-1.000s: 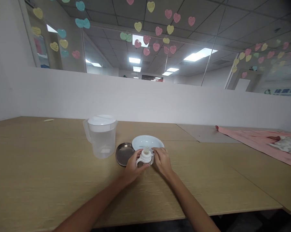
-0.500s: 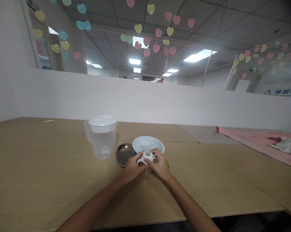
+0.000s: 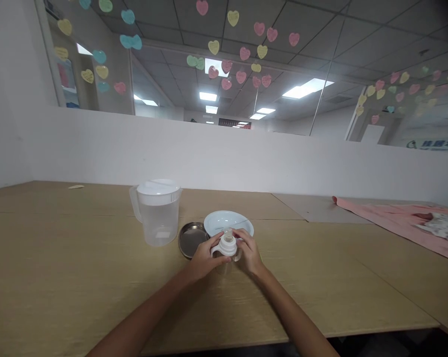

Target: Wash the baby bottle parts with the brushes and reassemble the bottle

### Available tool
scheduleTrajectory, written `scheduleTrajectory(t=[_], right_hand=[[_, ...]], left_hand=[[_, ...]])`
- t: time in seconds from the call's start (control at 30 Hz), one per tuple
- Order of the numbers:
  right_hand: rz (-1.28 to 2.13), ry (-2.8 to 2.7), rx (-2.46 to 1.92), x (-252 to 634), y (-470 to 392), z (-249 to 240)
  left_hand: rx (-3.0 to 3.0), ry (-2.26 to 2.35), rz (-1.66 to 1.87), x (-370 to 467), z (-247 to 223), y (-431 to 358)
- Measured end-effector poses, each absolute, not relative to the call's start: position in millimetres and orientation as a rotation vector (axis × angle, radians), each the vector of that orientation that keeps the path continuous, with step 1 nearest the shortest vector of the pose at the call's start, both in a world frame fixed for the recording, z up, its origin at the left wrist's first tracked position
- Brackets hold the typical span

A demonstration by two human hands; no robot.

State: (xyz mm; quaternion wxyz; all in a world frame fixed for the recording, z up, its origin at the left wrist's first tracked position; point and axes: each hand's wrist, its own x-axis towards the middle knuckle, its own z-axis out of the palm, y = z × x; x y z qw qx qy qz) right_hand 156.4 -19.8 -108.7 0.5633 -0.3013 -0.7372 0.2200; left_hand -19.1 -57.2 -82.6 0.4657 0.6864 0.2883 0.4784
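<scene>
The surface (image 3: 320, 277) runs wide to the right, up to a pink cloth (image 3: 376, 213); its front edge passes beneath the forearms. Well in from that edge, the left hand (image 3: 205, 258) clamps a bottle (image 3: 228, 246); the right hand (image 3: 249, 255) curls beside it, grip impossible to tell. A bowl (image 3: 224, 214), pan (image 3: 192, 240) and jug (image 3: 159, 213) stand near. Heart-shaped notes (image 3: 259, 29) dot the glass above a white wall (image 3: 224, 158).
</scene>
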Motion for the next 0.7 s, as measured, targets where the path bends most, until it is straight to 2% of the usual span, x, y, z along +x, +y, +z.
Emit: scheduleTrajectory(t=[0.1,0.3,0.57,0.7], right_hand=[[0.311,-1.734,-0.827,157.0,-20.6,-111.2],[0.098,-1.923,-0.763,151.1,-31.8,-108.0],[0.141,-1.745,-0.763,166.9,-23.0,-110.4],[0.124,-1.846,-0.736,156.2,-31.0,-107.7]], left_hand=[[1.69,0.753,1.167,-19.5,-84.8,-57.3],[1.701,0.745,1.175,-19.2,-83.0,-58.7],[1.729,0.726,1.159,-18.8,-77.0,-62.8],[1.732,0.682,1.175,-18.2,-77.7,-63.0]])
